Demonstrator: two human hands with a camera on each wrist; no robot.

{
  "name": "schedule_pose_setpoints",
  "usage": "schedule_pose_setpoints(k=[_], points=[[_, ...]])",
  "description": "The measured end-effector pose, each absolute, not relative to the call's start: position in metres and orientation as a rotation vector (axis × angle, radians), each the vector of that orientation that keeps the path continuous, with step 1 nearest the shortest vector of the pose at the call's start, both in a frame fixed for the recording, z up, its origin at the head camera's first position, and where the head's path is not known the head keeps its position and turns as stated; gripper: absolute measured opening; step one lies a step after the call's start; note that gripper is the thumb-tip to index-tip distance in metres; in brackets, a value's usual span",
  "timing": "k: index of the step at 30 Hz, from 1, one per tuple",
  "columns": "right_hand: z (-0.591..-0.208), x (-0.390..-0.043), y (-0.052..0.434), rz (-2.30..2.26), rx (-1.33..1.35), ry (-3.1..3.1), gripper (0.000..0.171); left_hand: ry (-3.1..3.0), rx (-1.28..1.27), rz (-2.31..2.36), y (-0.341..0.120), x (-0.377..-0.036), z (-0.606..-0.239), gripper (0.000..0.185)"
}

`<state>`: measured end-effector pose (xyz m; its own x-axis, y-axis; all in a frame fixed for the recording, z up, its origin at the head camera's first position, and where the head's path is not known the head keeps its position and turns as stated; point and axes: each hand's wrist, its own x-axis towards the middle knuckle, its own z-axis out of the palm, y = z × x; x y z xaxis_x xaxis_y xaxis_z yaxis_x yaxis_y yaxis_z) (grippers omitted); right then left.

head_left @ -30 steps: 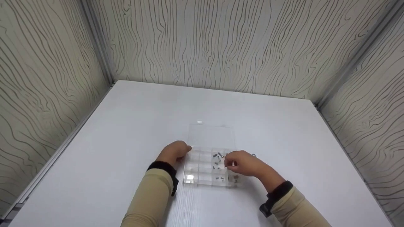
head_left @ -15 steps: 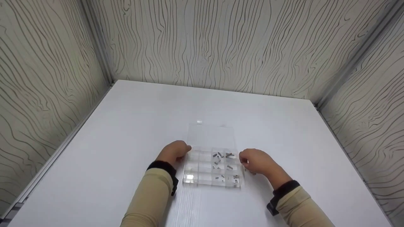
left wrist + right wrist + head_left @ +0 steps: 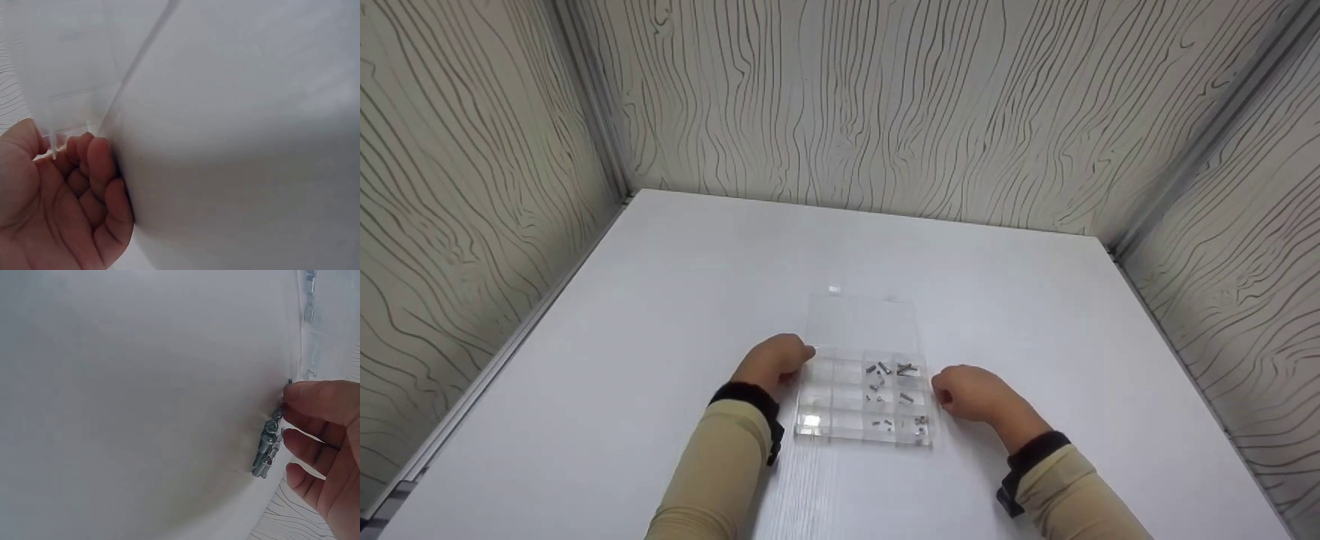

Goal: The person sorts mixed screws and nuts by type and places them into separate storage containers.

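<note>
White worktop (image 3: 675,300), wood-grain walls. Head view: clear compartment box (image 3: 861,401) at lower centre, lid open, screws in its right cells. Left hand (image 3: 771,363) curled, steadying the box's left edge. Right hand (image 3: 971,393) just right of it.
Left wrist view: fingers (image 3: 98,163) curled against the box edge.
Right wrist view: fingertips (image 3: 292,391) touching loose screws (image 3: 267,450) on the worktop; grasp unclear. Judged step: picking a screw; next calls for a fine pinch. Nothing obstructs.

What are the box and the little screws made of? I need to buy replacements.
The box looks like clear, glossy hard plastic: the white table shows through its walls and open lid, with a bright glint on it. The screws look like bare silvery metal, probably steel or zinc-plated: grey, shiny heads by the right hand.
</note>
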<state>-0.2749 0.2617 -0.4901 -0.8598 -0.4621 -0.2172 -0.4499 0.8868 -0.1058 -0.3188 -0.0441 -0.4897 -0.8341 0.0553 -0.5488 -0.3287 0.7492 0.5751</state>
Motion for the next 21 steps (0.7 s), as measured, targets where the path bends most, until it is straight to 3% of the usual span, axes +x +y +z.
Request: schedule_pose_setpoints(k=[9,16,21], points=[[-0.491,-0.276,0.264,-0.087,-0.713,2.832,0.019,2.397,-0.218,0.943,-0.044,-0.318,-0.490,0.051],[-0.471,-0.277,0.258,-0.159,-0.583,2.816,0.021,2.415,-0.183,0.912,-0.045,-0.319,-0.490,0.051],[-0.461,-0.274,0.249,-0.168,-0.657,2.832,0.019,2.406,-0.213,0.939,-0.045,-0.319,-0.492,0.050]])
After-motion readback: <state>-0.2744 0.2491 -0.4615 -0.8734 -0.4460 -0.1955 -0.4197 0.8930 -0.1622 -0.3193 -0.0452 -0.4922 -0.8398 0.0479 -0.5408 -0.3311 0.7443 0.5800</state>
